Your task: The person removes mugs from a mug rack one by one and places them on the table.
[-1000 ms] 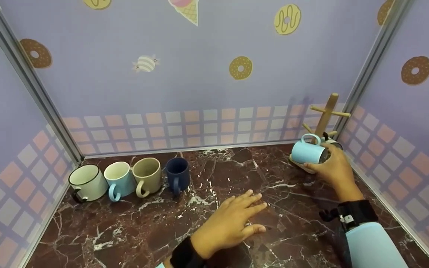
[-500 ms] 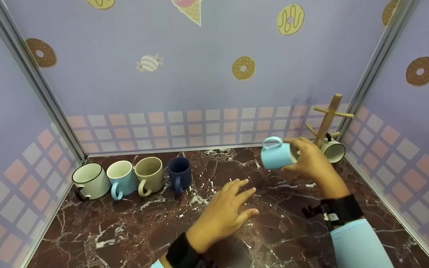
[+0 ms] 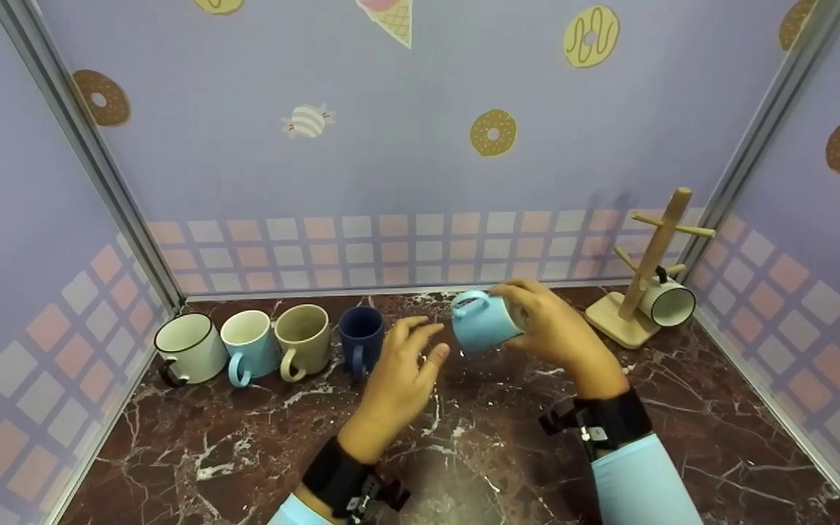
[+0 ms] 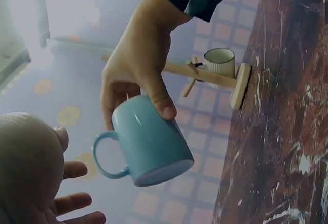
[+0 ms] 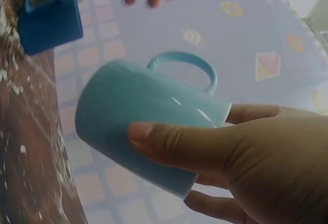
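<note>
A light blue mug (image 3: 483,323) is held in the air, tilted on its side, its handle up and its base toward the left. My right hand (image 3: 555,328) grips it near the rim, the thumb along the outside wall, as the right wrist view shows. My left hand (image 3: 399,375) hovers just left of the mug's base, fingers spread and holding nothing. In the left wrist view, a gap shows between the left fingers (image 4: 77,202) and the mug's handle (image 4: 105,157).
A wooden mug tree (image 3: 653,255) stands at the back right, with a white black-rimmed mug (image 3: 668,302) on a low peg. Lined up at left are a white mug (image 3: 190,350), a second light blue mug (image 3: 251,343), a tan mug (image 3: 305,339) and a navy mug (image 3: 362,335).
My right hand has carried the light blue mug left, away from the mug tree toward the middle. My left hand has shifted left and up, nearer the navy mug.
</note>
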